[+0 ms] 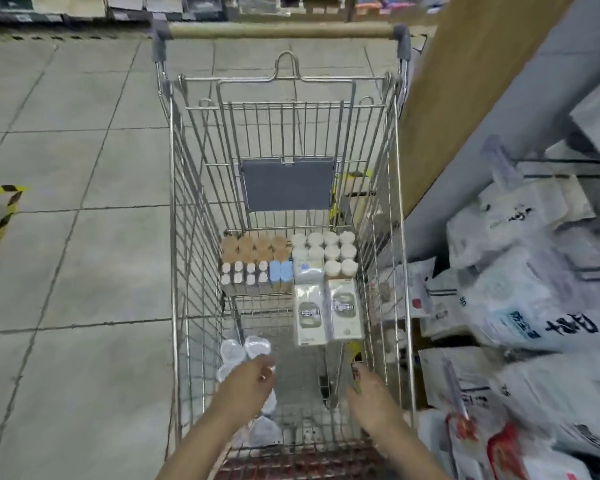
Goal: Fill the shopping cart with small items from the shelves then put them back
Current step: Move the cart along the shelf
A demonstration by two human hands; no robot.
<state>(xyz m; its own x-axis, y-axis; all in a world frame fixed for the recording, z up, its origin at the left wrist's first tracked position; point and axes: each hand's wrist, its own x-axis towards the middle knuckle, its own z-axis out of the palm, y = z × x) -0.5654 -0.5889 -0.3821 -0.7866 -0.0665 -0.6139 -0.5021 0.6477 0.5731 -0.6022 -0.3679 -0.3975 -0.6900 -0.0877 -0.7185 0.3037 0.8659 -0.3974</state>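
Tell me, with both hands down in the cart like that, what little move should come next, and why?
Probably the left hand should close on one of the clear plastic containers just under its fingers. That stack lies nearest, by the cart wall, while the right hand holds nothing that I can make out. Whether the containers are going in or coming out cannot be told.

So the cart (pixel 281 188) sits left of the shelves (pixel 520 271). Inside, capped bottles (pixel 284 258) line the far end, two flat packs (pixel 328 315) just in front, clear tubs (pixel 243 351) near-left.
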